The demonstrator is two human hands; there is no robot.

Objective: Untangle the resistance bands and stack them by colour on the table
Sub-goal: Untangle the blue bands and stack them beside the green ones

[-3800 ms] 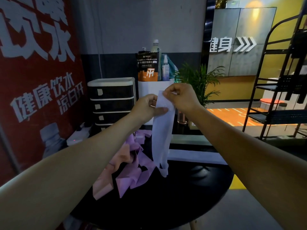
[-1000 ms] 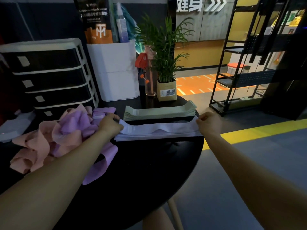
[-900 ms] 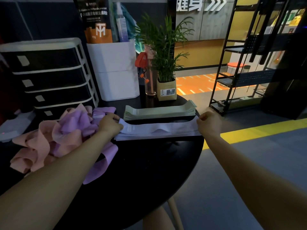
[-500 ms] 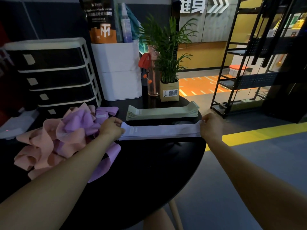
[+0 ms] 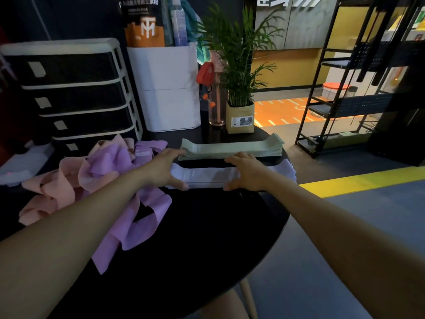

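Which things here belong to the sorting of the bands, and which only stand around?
Belong: white bands, green stack, purple bands, pink bands, table.
Stand around: plant, drawers, white box, bottle.

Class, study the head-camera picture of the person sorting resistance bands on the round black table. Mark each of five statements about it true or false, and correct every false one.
1. Both hands rest spread on the flat pale lilac band stack. True: left hand, right hand.
2. The pale green band stack lies nearer the person than the lilac one. False: it lies farther back, towards the potted green plant.
3. The pink and purple bands are neatly stacked. False: they lie in a tangled heap on the left.
4. The round black table bears both flat stacks. True.
5. The right hand holds a band in the air. False: its fingers lie spread on the stack.
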